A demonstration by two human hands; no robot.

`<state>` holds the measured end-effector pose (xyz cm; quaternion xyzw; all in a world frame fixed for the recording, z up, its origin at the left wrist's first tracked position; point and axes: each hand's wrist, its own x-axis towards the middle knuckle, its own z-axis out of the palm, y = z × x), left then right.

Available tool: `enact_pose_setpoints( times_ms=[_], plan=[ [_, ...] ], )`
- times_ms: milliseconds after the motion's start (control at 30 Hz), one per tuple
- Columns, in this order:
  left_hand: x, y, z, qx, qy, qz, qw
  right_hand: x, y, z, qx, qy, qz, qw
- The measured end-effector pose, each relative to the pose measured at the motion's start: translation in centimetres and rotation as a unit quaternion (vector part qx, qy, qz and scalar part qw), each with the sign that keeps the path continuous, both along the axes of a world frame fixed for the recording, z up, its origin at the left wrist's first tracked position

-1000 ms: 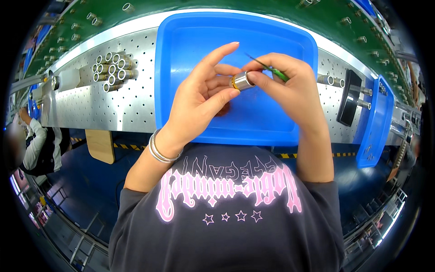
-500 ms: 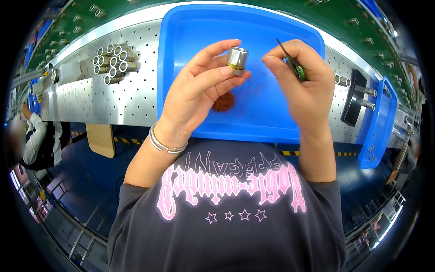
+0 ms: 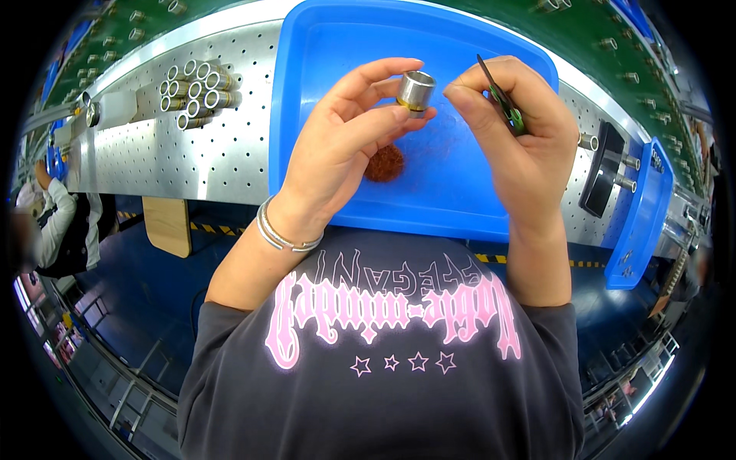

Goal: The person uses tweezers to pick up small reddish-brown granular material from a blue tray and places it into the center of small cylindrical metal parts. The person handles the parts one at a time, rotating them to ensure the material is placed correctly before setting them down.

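- Your left hand (image 3: pixel 345 146) pinches a short metal ring (image 3: pixel 415 90) between thumb and fingertips, held up over the blue tray (image 3: pixel 322 92), open end tilted toward you.
- Your right hand (image 3: pixel 521 146) is clenched around a thin green-handled tool (image 3: pixel 502 103), dark tip pointing up and away over the tray.
- Change: a second ago the tool tip was against the ring and both hands met; half a second ago they had parted. Now the gap holds, and the ring is turned more toward your face. Reads as picking done, checking under way.
- The ring: silver, smooth-walled, hollow, with a brassy band at its lower edge. Inside is too dark to judge.
- On the tray floor below the ring, a small rust-red clump (image 3: pixel 383 162), mostly behind your left hand.
- Left of the tray, a bundle of metal tubes (image 3: pixel 195 92) lies on the perforated bench (image 3: pixel 153 153).
- Right of the tray, a smaller blue bin (image 3: pixel 640 222).
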<state>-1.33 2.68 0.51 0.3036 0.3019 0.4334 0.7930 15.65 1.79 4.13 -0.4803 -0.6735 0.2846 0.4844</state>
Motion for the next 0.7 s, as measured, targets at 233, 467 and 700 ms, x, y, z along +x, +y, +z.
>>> enact_pose_setpoints(
  times_ms=[233, 467, 700],
  plan=[
    [0.24, -0.28, -0.51, 0.035, 0.037, 0.018, 0.999, -0.26, 0.32, 0.17, 0.023, -0.017, 0.025, 0.999],
    [0.07, -0.38, -0.71, 0.043, 0.063, -0.008, 0.997, -0.42, 0.46, -0.22, 0.01, 0.021, -0.006, 1.0],
    [0.18, -0.43, -0.92, 0.036, 0.046, 0.0, 0.998, -0.22, 0.56, -0.27, 0.011, 0.005, -0.009, 1.0]
  ],
)
